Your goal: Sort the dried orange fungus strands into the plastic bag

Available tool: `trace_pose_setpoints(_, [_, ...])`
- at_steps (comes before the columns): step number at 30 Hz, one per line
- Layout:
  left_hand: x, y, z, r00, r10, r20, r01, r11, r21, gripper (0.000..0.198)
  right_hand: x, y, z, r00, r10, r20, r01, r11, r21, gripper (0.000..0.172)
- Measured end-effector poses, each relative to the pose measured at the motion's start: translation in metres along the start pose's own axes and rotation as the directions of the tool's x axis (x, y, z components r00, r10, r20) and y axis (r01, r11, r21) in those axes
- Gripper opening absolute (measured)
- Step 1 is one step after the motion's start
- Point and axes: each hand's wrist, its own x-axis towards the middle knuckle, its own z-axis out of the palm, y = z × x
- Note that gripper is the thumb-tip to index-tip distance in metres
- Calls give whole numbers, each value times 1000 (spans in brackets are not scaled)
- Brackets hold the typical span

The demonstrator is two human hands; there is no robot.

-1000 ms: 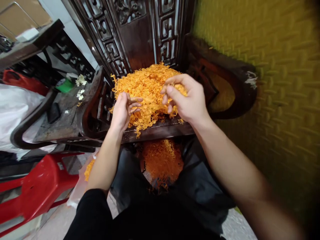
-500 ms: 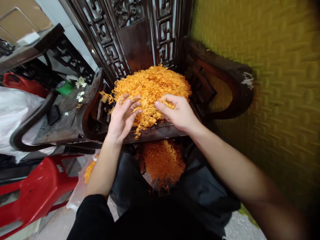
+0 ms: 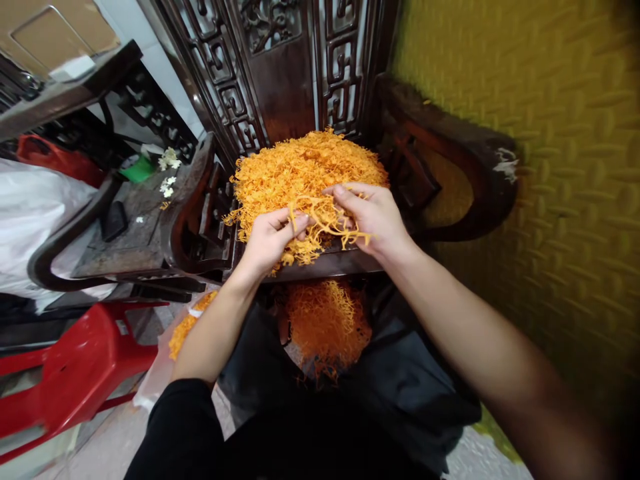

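Note:
A large heap of orange, thin, branching pieces [image 3: 300,167] covers the seat of a dark carved wooden chair [image 3: 283,90]. Just above the heap's front edge, my left hand [image 3: 267,243] pinches the left end of an orange branching piece [image 3: 327,212] between thumb and fingers. On the other side my right hand [image 3: 377,217] has its fingers closed on the right part of the same strands, with thin tips sticking out below the thumb. More orange strands [image 3: 327,327] lie in a pile lower down between my knees.
To the left stand a red plastic stool [image 3: 83,353] and a bag with orange bits [image 3: 185,333]. A second dark wooden seat [image 3: 135,233] bears a phone-like black object [image 3: 114,221], a green roll [image 3: 137,169] and white flower-like pieces [image 3: 169,185]. A yellow patterned surface [image 3: 565,167] rises on the right.
My left hand has come down and right from an open pose and now pinches orange strands. My right hand has moved slightly right, with a branching piece now stretched between both hands.

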Motion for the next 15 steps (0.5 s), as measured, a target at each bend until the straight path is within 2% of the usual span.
trace_pose_setpoints(2, [0,4,-8,997,-4,-79,-7,990,-140,18,18,-4,-23,984,-21,-178,31,998,55,20])
trace_pose_setpoints(4, [3,5,-16,983,-19,-181,-28,967,-254,14,32,-7,-46,933,-55,-355,94,991,93,12])
trace_pose_setpoints(5, [6,5,-18,977,-40,-210,-22,957,-289,13,36,-7,-53,925,-93,-369,120,992,49,12])
trace_pose_setpoints(7, [11,5,-20,971,-112,-210,32,936,-351,14,33,-5,-55,957,-122,-262,110,992,-61,21])
trace_pose_setpoints(9, [13,12,-19,967,-156,-201,51,893,-447,17,23,-1,-44,984,-127,-126,111,986,-126,36])
trace_pose_setpoints(11, [10,27,-23,968,-91,-233,-54,834,-550,23,10,5,-28,991,-121,-48,114,985,-130,46])
trace_pose_setpoints(13, [2,49,-33,955,38,-293,-205,799,-565,27,1,9,-16,994,-113,-11,110,984,-137,42])
trace_pose_setpoints(14, [-3,60,-39,947,80,-312,-244,813,-530,27,-1,11,-13,994,-111,10,111,981,-159,38])
trace_pose_setpoints(15, [-7,71,-45,949,80,-304,-224,851,-474,27,-3,13,-12,993,-118,32,122,973,-195,35])
